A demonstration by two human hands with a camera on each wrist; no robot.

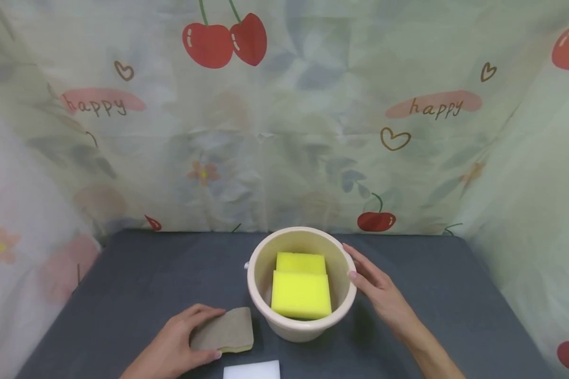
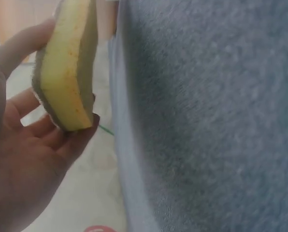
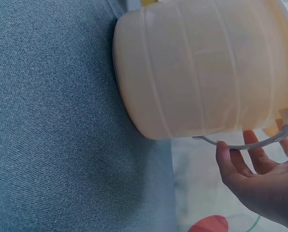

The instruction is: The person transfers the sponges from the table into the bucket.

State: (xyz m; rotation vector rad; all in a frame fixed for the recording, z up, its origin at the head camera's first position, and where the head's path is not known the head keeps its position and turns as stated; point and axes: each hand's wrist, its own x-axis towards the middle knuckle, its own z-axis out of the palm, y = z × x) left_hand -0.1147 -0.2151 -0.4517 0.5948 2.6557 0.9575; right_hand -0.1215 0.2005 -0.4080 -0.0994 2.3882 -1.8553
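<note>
My left hand (image 1: 180,337) grips a sponge (image 1: 228,330) with a grey-brown top face and a yellow body, thumb on the near side and fingers on the far side. In the left wrist view the sponge's yellow edge (image 2: 69,67) shows between thumb and fingers. To its right stands a cream bucket (image 1: 300,332), upright, with two bright yellow sponges (image 1: 301,295) inside. My right hand (image 1: 384,295) rests at the bucket's right rim with loosely extended fingers. In the right wrist view those fingers lie beside the bucket's thin grey handle (image 3: 260,144).
A white block (image 1: 252,370) lies at the table's near edge, partly cut off by the frame. The dark grey table (image 1: 180,273) is bounded at the back and sides by a printed curtain (image 1: 284,131) with cherries and hearts.
</note>
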